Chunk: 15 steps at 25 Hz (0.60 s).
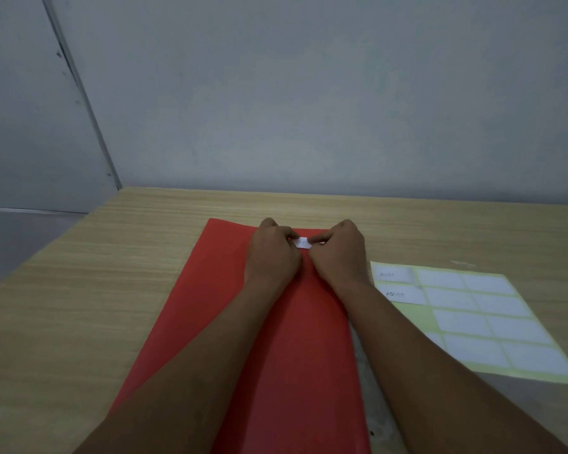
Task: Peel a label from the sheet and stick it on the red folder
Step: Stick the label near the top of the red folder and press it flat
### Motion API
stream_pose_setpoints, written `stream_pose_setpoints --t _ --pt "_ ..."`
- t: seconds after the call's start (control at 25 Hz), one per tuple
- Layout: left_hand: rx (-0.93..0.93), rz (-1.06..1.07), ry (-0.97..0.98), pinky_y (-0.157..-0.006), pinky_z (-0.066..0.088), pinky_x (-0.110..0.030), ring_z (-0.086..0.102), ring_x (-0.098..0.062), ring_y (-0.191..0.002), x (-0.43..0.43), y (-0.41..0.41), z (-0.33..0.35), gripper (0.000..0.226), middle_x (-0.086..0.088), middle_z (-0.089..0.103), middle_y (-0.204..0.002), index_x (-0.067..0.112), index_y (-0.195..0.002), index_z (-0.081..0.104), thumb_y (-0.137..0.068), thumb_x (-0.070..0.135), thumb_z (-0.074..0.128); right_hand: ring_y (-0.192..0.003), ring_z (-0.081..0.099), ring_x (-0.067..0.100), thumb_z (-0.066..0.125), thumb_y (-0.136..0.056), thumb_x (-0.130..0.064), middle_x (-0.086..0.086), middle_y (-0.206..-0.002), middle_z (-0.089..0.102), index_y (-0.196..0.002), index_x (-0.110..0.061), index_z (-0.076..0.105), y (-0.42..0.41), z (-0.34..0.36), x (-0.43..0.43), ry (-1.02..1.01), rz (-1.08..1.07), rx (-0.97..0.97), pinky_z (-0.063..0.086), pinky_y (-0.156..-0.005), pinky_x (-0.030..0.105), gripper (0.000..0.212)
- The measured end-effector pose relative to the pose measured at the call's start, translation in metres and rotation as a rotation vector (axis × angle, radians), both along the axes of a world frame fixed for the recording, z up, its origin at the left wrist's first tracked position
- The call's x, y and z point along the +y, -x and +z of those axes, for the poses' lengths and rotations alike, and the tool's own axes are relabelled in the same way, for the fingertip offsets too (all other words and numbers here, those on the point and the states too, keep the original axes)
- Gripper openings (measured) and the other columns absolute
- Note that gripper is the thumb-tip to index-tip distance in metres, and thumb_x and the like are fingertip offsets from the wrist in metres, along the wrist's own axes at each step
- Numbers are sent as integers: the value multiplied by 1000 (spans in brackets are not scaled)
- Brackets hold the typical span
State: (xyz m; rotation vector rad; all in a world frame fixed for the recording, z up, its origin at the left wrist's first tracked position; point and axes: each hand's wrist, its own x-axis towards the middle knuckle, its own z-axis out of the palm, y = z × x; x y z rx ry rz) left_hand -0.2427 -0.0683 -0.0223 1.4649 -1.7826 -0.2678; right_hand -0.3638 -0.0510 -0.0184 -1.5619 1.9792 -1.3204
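Pinching the white label (303,243) by its ends, the left hand (273,253) and right hand (340,253) are lowering it flat near the red folder (210,322)'s far edge.

Dim, soft, wide-angle edge distortion.

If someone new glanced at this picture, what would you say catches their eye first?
The red folder stands out first, lying lengthwise down the middle of the wooden table. Near its far end the left hand and right hand meet over a small white label, pinched between their fingertips. To the right of the folder lies the label sheet, pale yellow with rows of white labels.
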Motion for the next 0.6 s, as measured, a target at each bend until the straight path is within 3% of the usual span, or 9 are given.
stream_pose_setpoints --t 0.12,0.24,0.36,0.44,0.6 --pt "-8 -20 6 -67 45 -31 57 -21 -80 2 1 1 22 -7 57 -90 20 -101 80 -86 26 66 -96 54 24 76 -74 -36 5 -97 55 -76 -9 69 -5 0 -1 -8 26 80 45 -77 36 28" --pt "-19 33 -8 -77 46 -37 55 -27 -90 2 1 1 23 -12 58 -90 19 -102 81 -89 28 64 -93 54 33 81 -73 -35 16 -99 56 -63 -27 50 -8 3 5 52 -88 47 47 -76 44 33" --pt "-10 73 -28 -81 46 -38 55 -31 -94 4 1 1 29 -12 56 -94 14 -103 80 -86 10 56 -104 51 35 67 -82 -22 16 -106 54 -82 -12 69 -6 0 3 -2 -173 174 43 -82 41 10" --pt "-14 69 -13 -79 46 -40 55 -31 -92 5 1 2 29 -10 56 -92 11 -98 81 -85 8 55 -105 51 34 66 -83 -23 14 -105 55 -91 -6 71 -2 -3 -1 -22 -170 189 45 -84 42 19" --pt "-101 -8 -5 -81 48 -42 51 -25 -93 7 1 5 26 -6 56 -94 12 -106 79 -90 21 59 -92 53 26 76 -76 -44 2 -89 48 -90 -14 62 -3 0 0 -32 -84 123 44 -75 38 36"
